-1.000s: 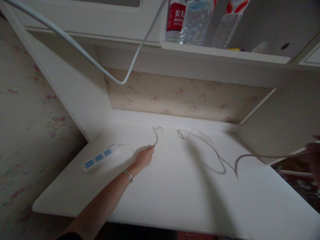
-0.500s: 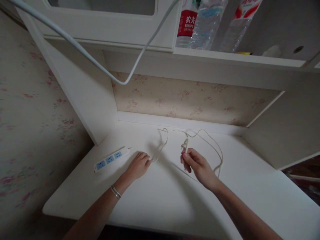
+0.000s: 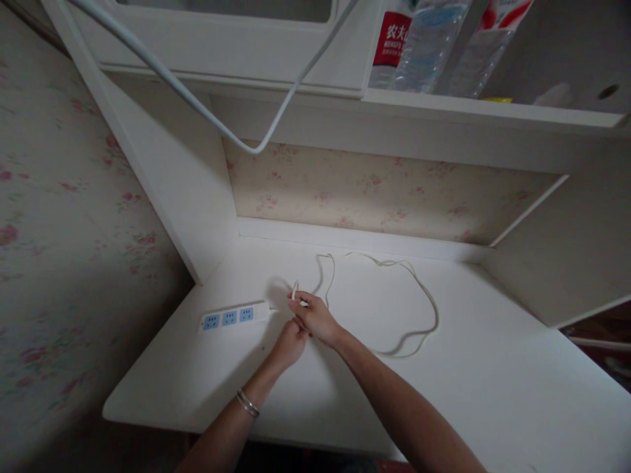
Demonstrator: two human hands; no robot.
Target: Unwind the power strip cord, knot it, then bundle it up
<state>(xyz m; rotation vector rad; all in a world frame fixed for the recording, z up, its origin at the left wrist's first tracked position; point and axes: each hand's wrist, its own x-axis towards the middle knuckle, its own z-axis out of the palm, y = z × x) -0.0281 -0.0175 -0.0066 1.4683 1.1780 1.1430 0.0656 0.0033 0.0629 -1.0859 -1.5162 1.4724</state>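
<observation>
A white power strip [image 3: 235,317] with blue socket faces lies on the left part of the desk. Its thin white cord [image 3: 436,309] makes a wide loop over the desktop and runs back to my hands. My right hand [image 3: 318,320] is closed on a bent piece of the cord, which sticks up above the fingers; the plug cannot be made out. Just below and touching it, my left hand [image 3: 290,343] is closed round the cord, its fingertips partly hidden behind the right hand. Both hands are above the desk, to the right of the strip.
The white desk [image 3: 458,387] has a side panel at each end and flowered wallpaper behind. Overhead, a shelf [image 3: 493,108] bears several plastic bottles [image 3: 431,46]. A thick pale cable [image 3: 197,117] hangs down in front of the cabinet.
My right hand has moved left with the cord, up against my left hand. The left hand has closed, and the strip has shifted slightly and turned. The view has shifted a little.
</observation>
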